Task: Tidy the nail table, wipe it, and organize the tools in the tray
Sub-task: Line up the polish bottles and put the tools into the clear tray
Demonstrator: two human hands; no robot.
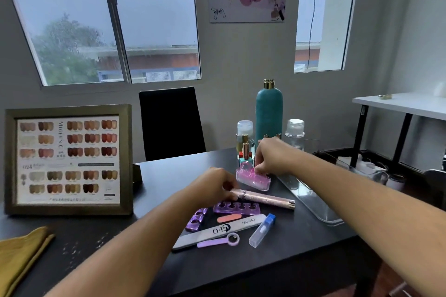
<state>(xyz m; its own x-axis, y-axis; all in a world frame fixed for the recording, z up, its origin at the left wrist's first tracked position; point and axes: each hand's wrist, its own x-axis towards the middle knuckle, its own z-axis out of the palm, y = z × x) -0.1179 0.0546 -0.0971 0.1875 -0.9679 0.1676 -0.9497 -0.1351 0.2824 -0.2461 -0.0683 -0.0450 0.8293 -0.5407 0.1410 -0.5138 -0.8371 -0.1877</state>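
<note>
Landmark: grey nail file [217, 230].

- Left of it: bare table [159, 176] as far as the upright framed colour chart [67, 159]. A yellow cloth [21, 255] covers the near-left corner.
- Just behind it: purple toe separators [237, 208] and a rose-gold pen [265, 199], its end gripped by the left hand [214, 188].
- Further behind: the right hand [272, 159] pinches a pink holder [253, 178] in front of clustered bottles [245, 149].
- Right of it: a clear tube [261, 230], then a clear tray [311, 202].
- In front of it: an unobstructed strip along the near edge.

Both forearms reach forward; the left hand [213, 185] grips a rose-gold pen [265, 199] by its end, while the right hand [272, 157], fingers curled down, seemingly pinches a pink holder [253, 179].
</note>
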